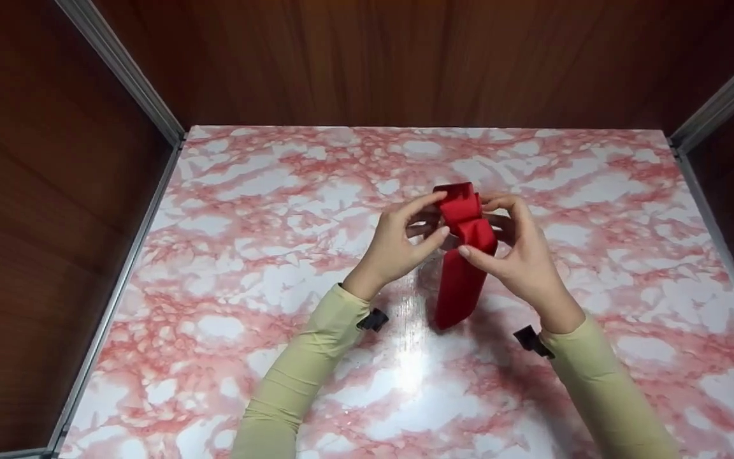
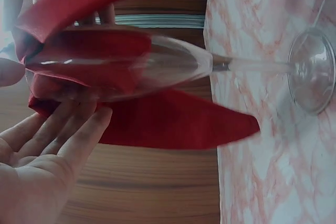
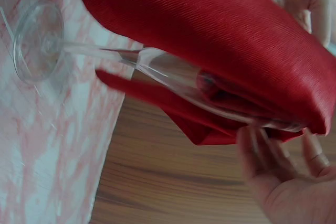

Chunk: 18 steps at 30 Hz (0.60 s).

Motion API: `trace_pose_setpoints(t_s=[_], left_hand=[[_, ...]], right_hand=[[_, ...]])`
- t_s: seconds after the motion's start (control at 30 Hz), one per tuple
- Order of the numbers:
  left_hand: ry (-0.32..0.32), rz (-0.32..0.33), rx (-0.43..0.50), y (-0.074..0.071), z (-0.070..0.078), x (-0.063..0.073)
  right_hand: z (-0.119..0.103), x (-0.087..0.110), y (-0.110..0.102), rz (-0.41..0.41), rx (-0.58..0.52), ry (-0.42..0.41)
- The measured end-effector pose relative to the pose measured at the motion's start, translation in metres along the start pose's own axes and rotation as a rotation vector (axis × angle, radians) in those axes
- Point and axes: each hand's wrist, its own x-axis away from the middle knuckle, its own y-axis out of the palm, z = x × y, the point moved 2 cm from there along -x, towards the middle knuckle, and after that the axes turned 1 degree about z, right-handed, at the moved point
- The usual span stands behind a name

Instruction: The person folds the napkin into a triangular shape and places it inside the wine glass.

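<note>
A red cloth napkin (image 1: pixel 461 287) is tucked into a clear champagne flute (image 2: pixel 181 65), with long flaps draped over the rim on opposite sides. The flute stands upright, its round foot (image 3: pixel 38 40) on the table. My left hand (image 1: pixel 395 245) holds the napkin's left side at the rim, thumb in front and fingers reaching to the far folds. My right hand (image 1: pixel 526 258) pinches the right side, its thumb on the near fold and fingers curled behind. Inside the bowl, the cloth's folded lower end shows through the glass in the left wrist view.
The table (image 1: pixel 246 255) has a pink and white marbled top. Dark wood panels (image 1: pixel 373 64) rise behind it and at both sides, with grey metal strips (image 1: pixel 125 70) at the corners. Black wrist mounts (image 1: pixel 373 319) sit on both sleeves.
</note>
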Motion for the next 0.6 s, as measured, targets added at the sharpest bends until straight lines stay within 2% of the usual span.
trace_pose_setpoints(t_s=[0.13, 0.2, 0.37, 0.6], left_hand=[[-0.014, 0.033, 0.0, 0.002, -0.006, 0.004], [-0.014, 0.05, 0.002, 0.003, -0.005, 0.007], [-0.002, 0.11, -0.033, 0.006, -0.002, 0.016], [0.044, 0.218, -0.043, 0.014, -0.004, 0.03]], right_hand=[[-0.003, 0.001, 0.001, 0.02, 0.137, 0.027], [-0.001, 0.001, 0.0, 0.028, 0.143, 0.059], [0.013, -0.002, -0.005, 0.007, 0.021, 0.12], [0.028, -0.005, -0.009, -0.026, -0.154, 0.1]])
